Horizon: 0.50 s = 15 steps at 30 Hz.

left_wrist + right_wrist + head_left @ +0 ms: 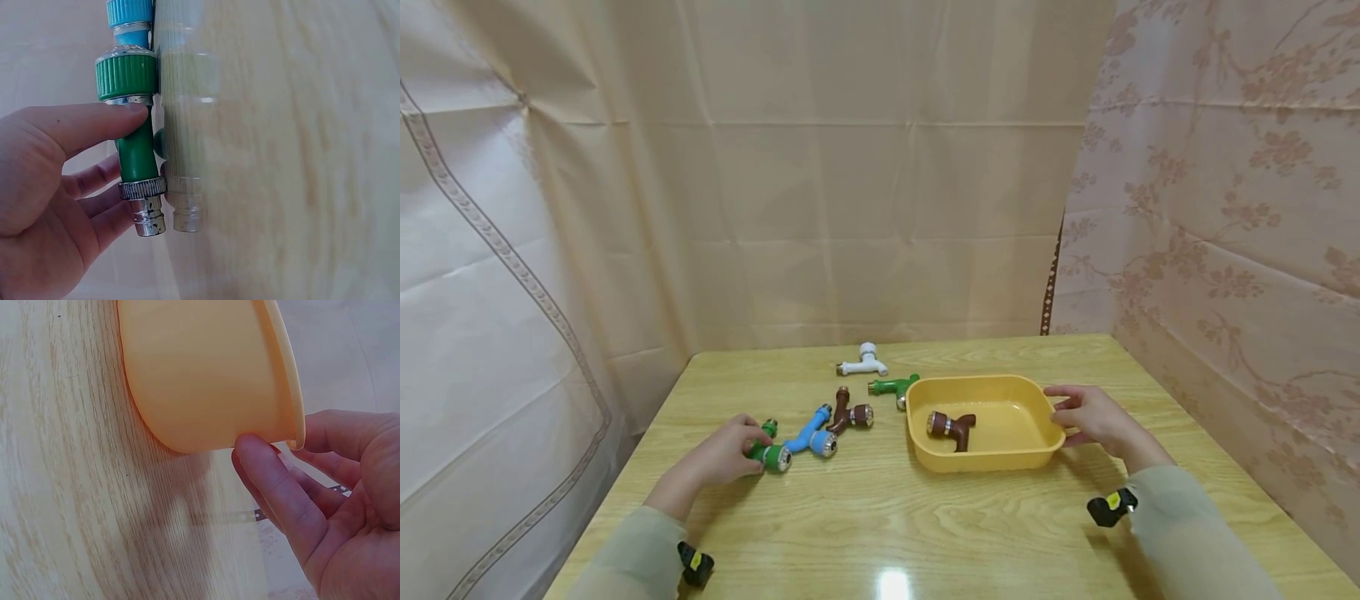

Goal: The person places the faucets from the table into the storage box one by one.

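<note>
At the left of the table, my left hand (pixel 727 452) grips a green tap (pixel 771 457) with a ribbed knob. In the left wrist view the thumb lies across the tap's green body (pixel 137 159), just below the knob, with other fingers behind it. On the right, my right hand (pixel 1097 421) holds the right end of a yellow plastic basin (pixel 977 462). The right wrist view shows the thumb against the basin's outer wall (pixel 200 381) and fingers at its rim. Inside the basin lies a brown tap (pixel 958 429).
Beside the held tap lie a blue tap (pixel 808 435) and another brown tap (pixel 847 415). A second green tap (pixel 891 387) lies by the basin's left rim, and a white tap (pixel 865 364) farther back. Curtains (pixel 880 208) hang behind the wood-grain table (pixel 850 533).
</note>
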Motion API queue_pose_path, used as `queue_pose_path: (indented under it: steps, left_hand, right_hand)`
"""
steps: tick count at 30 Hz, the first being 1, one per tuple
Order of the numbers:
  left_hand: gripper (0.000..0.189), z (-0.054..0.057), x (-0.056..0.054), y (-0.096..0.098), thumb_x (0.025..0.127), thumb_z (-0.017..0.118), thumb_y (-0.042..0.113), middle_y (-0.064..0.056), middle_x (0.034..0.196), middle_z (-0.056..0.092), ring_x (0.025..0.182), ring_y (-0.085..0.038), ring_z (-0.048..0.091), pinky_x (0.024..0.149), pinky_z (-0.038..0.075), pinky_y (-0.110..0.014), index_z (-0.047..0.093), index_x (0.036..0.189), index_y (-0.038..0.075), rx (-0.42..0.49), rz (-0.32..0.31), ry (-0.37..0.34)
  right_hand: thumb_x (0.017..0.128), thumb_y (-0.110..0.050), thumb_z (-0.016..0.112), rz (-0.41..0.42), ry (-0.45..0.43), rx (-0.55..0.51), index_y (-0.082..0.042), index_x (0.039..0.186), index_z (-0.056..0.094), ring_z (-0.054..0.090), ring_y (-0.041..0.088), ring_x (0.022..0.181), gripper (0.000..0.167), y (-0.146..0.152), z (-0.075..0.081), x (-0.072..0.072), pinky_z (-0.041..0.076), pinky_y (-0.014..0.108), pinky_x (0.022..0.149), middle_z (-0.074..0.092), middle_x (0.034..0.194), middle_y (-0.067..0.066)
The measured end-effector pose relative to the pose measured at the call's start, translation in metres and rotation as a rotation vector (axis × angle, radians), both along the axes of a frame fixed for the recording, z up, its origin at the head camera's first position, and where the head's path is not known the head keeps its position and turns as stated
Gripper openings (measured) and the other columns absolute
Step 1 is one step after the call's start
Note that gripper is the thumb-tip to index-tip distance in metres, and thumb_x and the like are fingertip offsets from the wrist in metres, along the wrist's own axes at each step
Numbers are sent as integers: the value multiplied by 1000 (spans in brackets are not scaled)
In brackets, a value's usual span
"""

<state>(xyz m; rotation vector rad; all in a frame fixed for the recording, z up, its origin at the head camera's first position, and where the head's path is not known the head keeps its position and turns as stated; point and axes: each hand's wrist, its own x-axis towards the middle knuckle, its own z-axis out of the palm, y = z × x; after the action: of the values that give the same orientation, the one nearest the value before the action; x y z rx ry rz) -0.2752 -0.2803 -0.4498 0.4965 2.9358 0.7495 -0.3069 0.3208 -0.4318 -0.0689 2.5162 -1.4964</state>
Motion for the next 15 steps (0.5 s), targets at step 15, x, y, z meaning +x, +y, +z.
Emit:
queue_pose_path:
  steps: [15]
  left_hand:
    - [27, -1, 0, 0, 84, 81, 2, -11, 115, 53, 95, -22, 56, 86, 54, -45, 76, 110, 5, -25, 8, 13]
  right_hand:
    - [98, -1, 62, 0, 0, -1, 9, 151, 37, 68, 29, 94, 60, -1, 1, 0, 61, 45, 73, 52, 128, 33]
